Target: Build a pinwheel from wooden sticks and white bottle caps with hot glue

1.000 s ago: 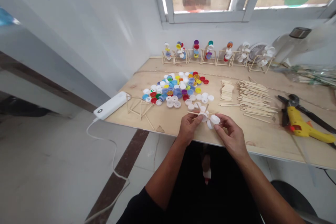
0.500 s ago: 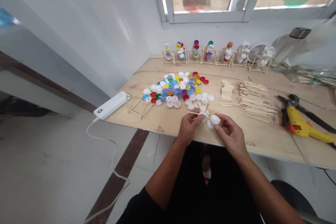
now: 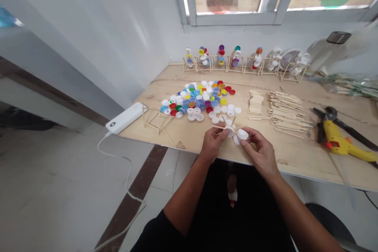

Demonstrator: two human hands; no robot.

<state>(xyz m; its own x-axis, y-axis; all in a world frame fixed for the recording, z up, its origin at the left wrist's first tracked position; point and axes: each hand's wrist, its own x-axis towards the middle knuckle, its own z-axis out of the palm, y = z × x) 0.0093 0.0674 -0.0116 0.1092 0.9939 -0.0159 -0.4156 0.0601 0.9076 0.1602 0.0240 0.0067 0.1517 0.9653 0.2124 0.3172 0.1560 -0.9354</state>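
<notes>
Between my two hands, above the front edge of the table, is a small wheel of sticks and white bottle caps [image 3: 228, 130]. My left hand [image 3: 212, 143] is closed on its left side, thumb against a white cap. On the other side, my right hand [image 3: 260, 149] pinches a white bottle cap [image 3: 242, 134] at the wheel's right. The fingertips behind the caps are partly hidden. Just beyond the wheel lie loose white caps [image 3: 215, 119], beside a heap of coloured bottle caps [image 3: 196, 96].
Wooden sticks [image 3: 288, 110] lie in piles to the right. Farther right are a yellow glue gun [image 3: 336, 138] and black-handled pliers [image 3: 351, 128]. A stick frame [image 3: 156, 120] and a white power strip [image 3: 126, 119] sit at left. Several cap wheels on stands [image 3: 221, 63] line the wall.
Almost nothing differs. Both hands hold the wheel in the same place, and the whole view has shifted very slightly.
</notes>
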